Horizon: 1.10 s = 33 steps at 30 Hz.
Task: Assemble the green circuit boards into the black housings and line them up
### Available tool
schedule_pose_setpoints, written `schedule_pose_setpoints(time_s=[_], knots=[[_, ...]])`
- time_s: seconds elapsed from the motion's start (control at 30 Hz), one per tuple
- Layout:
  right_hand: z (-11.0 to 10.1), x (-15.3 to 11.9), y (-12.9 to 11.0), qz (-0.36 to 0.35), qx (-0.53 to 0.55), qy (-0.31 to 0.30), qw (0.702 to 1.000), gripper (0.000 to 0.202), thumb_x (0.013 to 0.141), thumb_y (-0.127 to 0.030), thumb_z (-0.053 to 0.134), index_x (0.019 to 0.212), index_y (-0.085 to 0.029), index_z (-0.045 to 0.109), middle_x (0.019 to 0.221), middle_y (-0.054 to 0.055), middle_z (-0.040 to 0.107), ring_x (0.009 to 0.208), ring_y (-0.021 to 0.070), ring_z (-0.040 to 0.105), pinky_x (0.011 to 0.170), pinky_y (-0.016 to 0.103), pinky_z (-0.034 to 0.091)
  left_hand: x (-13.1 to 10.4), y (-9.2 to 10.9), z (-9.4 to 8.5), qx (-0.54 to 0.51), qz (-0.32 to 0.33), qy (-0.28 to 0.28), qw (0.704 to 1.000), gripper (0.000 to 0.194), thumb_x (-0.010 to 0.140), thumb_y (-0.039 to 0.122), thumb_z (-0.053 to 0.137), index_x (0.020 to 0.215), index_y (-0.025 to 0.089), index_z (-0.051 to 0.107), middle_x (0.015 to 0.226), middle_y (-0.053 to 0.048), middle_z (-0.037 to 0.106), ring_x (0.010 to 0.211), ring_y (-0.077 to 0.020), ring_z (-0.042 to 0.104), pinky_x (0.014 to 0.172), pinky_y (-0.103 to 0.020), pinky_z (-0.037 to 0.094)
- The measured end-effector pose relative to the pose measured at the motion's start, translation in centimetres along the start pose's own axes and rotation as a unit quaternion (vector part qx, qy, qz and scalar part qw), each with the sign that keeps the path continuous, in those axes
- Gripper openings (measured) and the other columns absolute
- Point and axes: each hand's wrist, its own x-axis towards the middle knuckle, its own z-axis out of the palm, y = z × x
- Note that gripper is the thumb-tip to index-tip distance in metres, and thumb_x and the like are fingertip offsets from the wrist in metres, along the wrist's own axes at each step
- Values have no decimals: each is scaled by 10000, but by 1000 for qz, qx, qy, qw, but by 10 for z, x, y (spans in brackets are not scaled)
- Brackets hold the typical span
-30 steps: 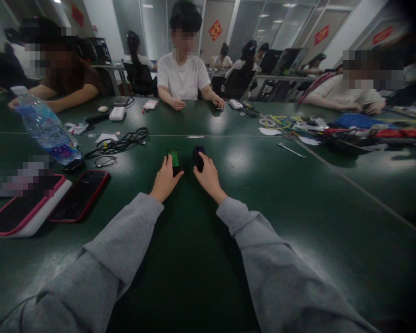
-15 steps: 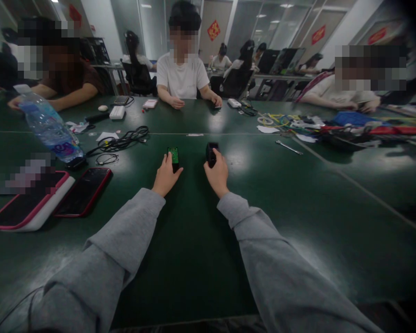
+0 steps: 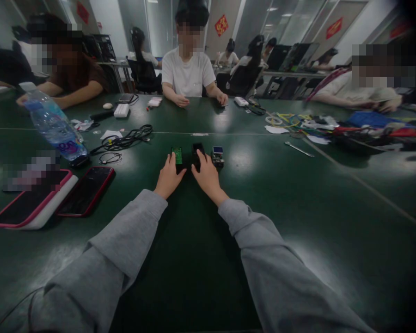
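Observation:
Near the middle of the table my left hand (image 3: 169,177) grips a green circuit board (image 3: 177,156) set in a dark housing, its fingers along the left side. Just to the right, my right hand (image 3: 207,175) is closed on a small black case (image 3: 196,150), with fingers over its top and right side. A narrow gap separates the two pieces. Right beside my right hand's fingers stands a small electronic module (image 3: 218,156) with a little screen on top, touched by neither hand as far as I can see. The undersides of the held pieces are hidden.
On the left are phones (image 3: 86,192), a plastic bottle (image 3: 57,125) and coiled black cables (image 3: 131,137). To the right lie a wrench (image 3: 299,149) and a heap of cables and bags (image 3: 353,125). Across the table sits a person in a white shirt (image 3: 189,71).
My right hand has moved left with the black case, closer to my left hand. The module with the screen now shows to its right. The whole view has shifted slightly.

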Motion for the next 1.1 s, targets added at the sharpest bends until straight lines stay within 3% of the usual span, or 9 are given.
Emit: schedule_pose_setpoints(time_s=[0.13, 0.53, 0.7, 0.8, 1.1], knots=[[2, 0, 5, 28, -9, -30, 999, 604, 960, -342, 498, 1510, -139, 351, 1297, 212, 540, 1063, 345, 628, 846, 484, 549, 0, -2, 1, -7, 2, 1, 1000, 784, 898, 371, 634, 1527, 89, 262, 1539, -281, 350, 1430, -409, 363, 1096, -575, 402], [4, 0, 8, 7, 5, -18, 1000, 596, 960, -338, 507, 1495, -121, 360, 1287, 218, 511, 1104, 341, 609, 888, 478, 540, 1, -2, 2, -18, -3, 5, 1000, 805, 886, 378, 650, 1518, 39, 283, 1531, -311, 343, 1419, -433, 367, 1110, -594, 368], [3, -2, 3, -27, -3, 18, 999, 562, 984, -353, 468, 1473, -94, 368, 1465, 264, 342, 1371, 387, 385, 1048, 547, 439, 0, -4, 4, -34, 2, 21, 999, 783, 877, 368, 654, 1515, 77, 305, 1528, -281, 372, 1422, -412, 374, 1111, -589, 370], [-1, -4, -4, -73, 1, 65, 995, 491, 1010, -343, 409, 1446, -120, 384, 1526, 233, 270, 1437, 349, 282, 1123, 557, 363, 1, -3, 3, -49, 0, 28, 998, 787, 862, 365, 669, 1509, 78, 324, 1520, -271, 393, 1419, -398, 387, 1120, -573, 371], [-10, -4, -8, -135, 100, 113, 979, 356, 1015, -256, 346, 1335, -176, 480, 1389, 154, 467, 1357, 242, 416, 1134, 475, 396, 7, -4, -3, -179, -66, 100, 977, 760, 837, 450, 697, 1454, 88, 441, 1461, -225, 499, 1367, -346, 479, 1148, -499, 370]])
